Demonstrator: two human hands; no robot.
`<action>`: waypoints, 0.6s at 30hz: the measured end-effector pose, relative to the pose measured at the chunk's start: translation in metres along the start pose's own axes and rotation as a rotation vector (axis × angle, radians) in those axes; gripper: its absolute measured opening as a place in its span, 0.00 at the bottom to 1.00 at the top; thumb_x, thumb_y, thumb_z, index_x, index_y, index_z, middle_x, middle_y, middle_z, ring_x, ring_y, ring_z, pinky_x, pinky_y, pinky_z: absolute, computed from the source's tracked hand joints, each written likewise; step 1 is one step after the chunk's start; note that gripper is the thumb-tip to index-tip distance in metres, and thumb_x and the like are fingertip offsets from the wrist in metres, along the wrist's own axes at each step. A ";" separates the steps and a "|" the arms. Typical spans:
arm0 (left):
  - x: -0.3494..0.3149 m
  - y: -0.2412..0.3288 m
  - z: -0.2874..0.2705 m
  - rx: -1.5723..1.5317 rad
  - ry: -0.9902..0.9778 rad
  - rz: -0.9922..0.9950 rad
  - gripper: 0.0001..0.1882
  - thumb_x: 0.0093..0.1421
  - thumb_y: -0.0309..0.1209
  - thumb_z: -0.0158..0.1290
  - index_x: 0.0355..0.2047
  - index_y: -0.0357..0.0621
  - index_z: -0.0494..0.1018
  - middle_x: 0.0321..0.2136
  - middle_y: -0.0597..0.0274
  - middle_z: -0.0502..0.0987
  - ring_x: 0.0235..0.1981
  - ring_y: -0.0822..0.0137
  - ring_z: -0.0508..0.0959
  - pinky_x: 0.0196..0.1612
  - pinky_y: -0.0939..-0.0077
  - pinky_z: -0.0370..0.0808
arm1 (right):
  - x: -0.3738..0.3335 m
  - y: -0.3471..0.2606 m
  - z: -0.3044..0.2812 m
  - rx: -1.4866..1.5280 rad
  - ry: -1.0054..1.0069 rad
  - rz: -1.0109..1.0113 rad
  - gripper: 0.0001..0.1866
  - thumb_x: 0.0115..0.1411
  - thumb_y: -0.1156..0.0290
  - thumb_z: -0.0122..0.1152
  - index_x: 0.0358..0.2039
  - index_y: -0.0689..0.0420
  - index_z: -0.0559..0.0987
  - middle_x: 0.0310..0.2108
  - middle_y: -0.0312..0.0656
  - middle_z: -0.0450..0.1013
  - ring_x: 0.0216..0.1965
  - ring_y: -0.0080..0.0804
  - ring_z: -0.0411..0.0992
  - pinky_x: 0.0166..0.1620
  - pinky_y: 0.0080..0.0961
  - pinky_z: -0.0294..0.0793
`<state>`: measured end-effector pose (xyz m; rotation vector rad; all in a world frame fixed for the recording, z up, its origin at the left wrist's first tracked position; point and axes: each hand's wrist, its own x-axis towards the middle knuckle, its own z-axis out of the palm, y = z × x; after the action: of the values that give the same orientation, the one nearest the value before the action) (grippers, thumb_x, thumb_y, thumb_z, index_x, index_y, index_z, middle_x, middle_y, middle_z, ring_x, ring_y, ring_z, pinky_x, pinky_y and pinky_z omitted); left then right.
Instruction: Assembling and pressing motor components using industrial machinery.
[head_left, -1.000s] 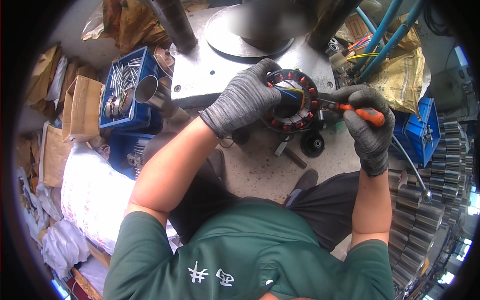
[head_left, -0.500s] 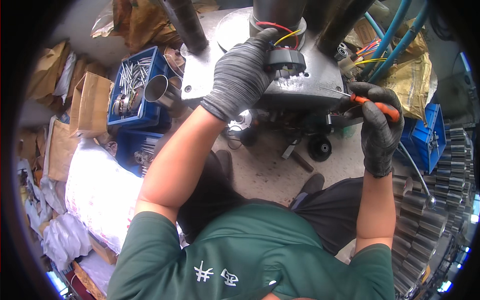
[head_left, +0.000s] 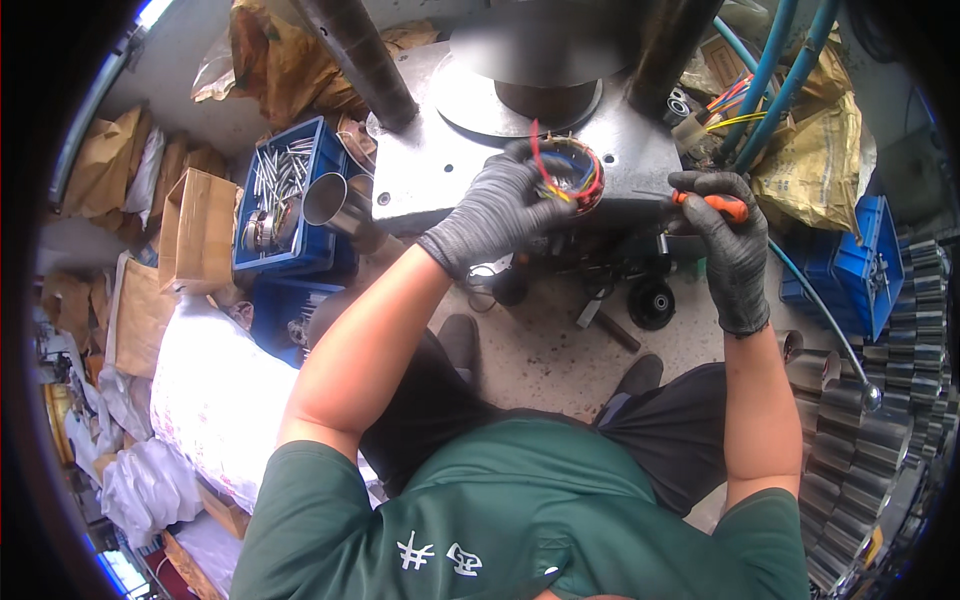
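My left hand (head_left: 490, 208), in a grey work glove, is closed on the rim of a round motor stator (head_left: 592, 165) with red, yellow and blue wires showing on its upward face. The stator is at the front edge of a metal machine plate (head_left: 430, 170); I cannot tell whether it touches the plate. My gloved right hand (head_left: 735, 240), to the right of the stator, grips a screwdriver (head_left: 727, 206) by its orange handle. The screwdriver's thin shaft points left, apart from the stator, and its tip is hard to make out.
Dark posts (head_left: 362, 60) flank a blurred round machine part (head_left: 540, 45) above the plate. At left are a blue bin (head_left: 290, 265) of metal pins, a metal cup (head_left: 326, 200) and a cardboard box (head_left: 200, 235). At right stand blue hoses (head_left: 765, 85), a blue crate (head_left: 875, 270) and stacked metal cylinders (head_left: 850, 450).
My left hand has brought the stator nearer to me and turned it so its wires face up. My right hand has shifted left with the screwdriver. The upper machine part looks different and blurred.
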<state>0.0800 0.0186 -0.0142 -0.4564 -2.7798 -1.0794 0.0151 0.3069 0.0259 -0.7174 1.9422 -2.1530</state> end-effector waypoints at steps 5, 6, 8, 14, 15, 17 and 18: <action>0.007 -0.020 0.000 -0.718 0.337 -0.427 0.28 0.63 0.26 0.61 0.61 0.45 0.65 0.53 0.49 0.75 0.56 0.60 0.76 0.58 0.65 0.76 | 0.001 -0.004 0.007 0.102 0.052 0.121 0.09 0.66 0.77 0.62 0.46 0.59 0.78 0.46 0.44 0.79 0.42 0.26 0.79 0.40 0.21 0.84; 0.011 -0.024 -0.003 -0.681 0.340 -0.437 0.27 0.63 0.26 0.61 0.61 0.45 0.65 0.52 0.48 0.76 0.55 0.59 0.76 0.58 0.65 0.76 | 0.002 -0.002 0.008 0.094 0.050 0.150 0.09 0.66 0.77 0.62 0.47 0.59 0.78 0.44 0.43 0.79 0.42 0.26 0.79 0.38 0.21 0.84; 0.017 -0.002 -0.005 -0.680 0.320 -0.492 0.27 0.61 0.22 0.59 0.60 0.44 0.67 0.52 0.50 0.76 0.55 0.60 0.77 0.57 0.66 0.77 | 0.002 0.007 0.006 0.010 0.017 0.136 0.09 0.66 0.76 0.63 0.46 0.58 0.78 0.41 0.41 0.79 0.39 0.24 0.80 0.35 0.20 0.82; 0.023 0.005 -0.009 -0.319 0.700 -0.026 0.29 0.55 0.14 0.50 0.58 0.42 0.69 0.54 0.51 0.75 0.58 0.59 0.75 0.60 0.63 0.74 | -0.001 0.022 0.021 0.017 0.029 0.436 0.08 0.63 0.71 0.67 0.39 0.58 0.78 0.32 0.39 0.79 0.27 0.22 0.78 0.27 0.16 0.76; 0.023 0.009 -0.013 -0.238 0.695 0.014 0.27 0.57 0.14 0.50 0.58 0.42 0.70 0.53 0.54 0.76 0.56 0.62 0.76 0.58 0.66 0.74 | -0.003 0.024 0.023 0.032 0.020 0.488 0.08 0.63 0.70 0.66 0.39 0.58 0.78 0.31 0.39 0.79 0.27 0.22 0.78 0.26 0.16 0.75; 0.024 0.012 -0.020 0.031 0.633 -0.003 0.21 0.61 0.20 0.53 0.56 0.40 0.73 0.52 0.53 0.77 0.53 0.59 0.79 0.56 0.65 0.75 | -0.003 0.034 0.027 0.034 -0.002 0.552 0.08 0.63 0.69 0.66 0.38 0.58 0.78 0.30 0.38 0.78 0.25 0.22 0.77 0.24 0.17 0.75; 0.024 0.011 -0.022 0.029 0.633 -0.003 0.21 0.61 0.20 0.53 0.56 0.40 0.73 0.52 0.53 0.77 0.53 0.59 0.79 0.56 0.65 0.75 | -0.004 0.039 0.029 0.033 -0.001 0.553 0.08 0.63 0.69 0.66 0.38 0.58 0.78 0.30 0.38 0.78 0.25 0.22 0.77 0.24 0.17 0.75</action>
<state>0.0606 0.0169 0.0140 -0.0780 -2.2305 -0.9678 0.0238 0.2772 -0.0117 -0.1417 1.8205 -1.8300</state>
